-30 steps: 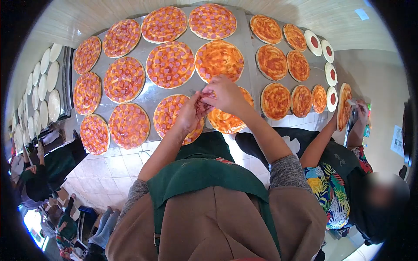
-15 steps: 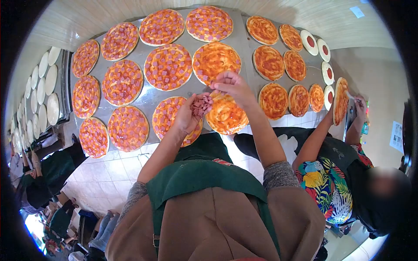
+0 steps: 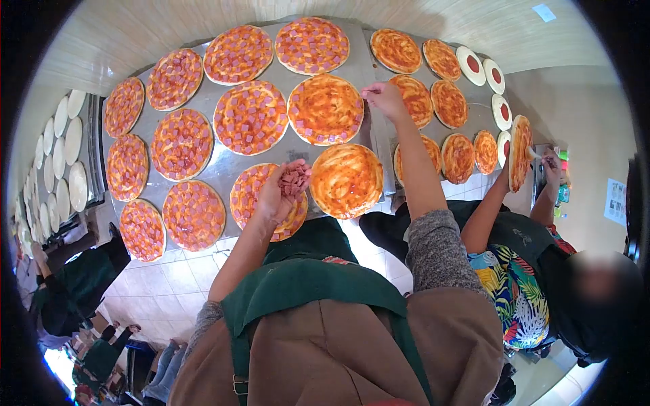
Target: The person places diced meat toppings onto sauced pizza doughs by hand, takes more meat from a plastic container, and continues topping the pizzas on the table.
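Note:
My left hand (image 3: pixel 274 195) is cupped around a heap of diced ham (image 3: pixel 295 180), above a ham-topped pizza (image 3: pixel 247 193) at the front edge of the table. My right hand (image 3: pixel 384 100) is pinched, its fingertips at the right rim of a sauced pizza (image 3: pixel 326 105); a small reddish bit, seemingly ham, shows between them. That pizza carries ham cubes mainly along its left and lower edge, with its middle bare of ham. Nearer to me lies another pizza (image 3: pixel 347 181) with only sauce on it.
Several ham-topped pizzas (image 3: pixel 181 144) cover the left part of the metal table (image 3: pixel 227 159). Sauced bases (image 3: pixel 449 103) and pale bases with a sauce spot (image 3: pixel 470 65) lie to the right. There a co-worker (image 3: pixel 521 237) holds a base and spreads sauce. Plain dough rounds (image 3: pixel 72 140) lie far left.
My right hand has moved from beside my left hand up and right to the far pizza's rim. My left hand has shifted slightly left and down, still holding the ham. The view has shifted a little.

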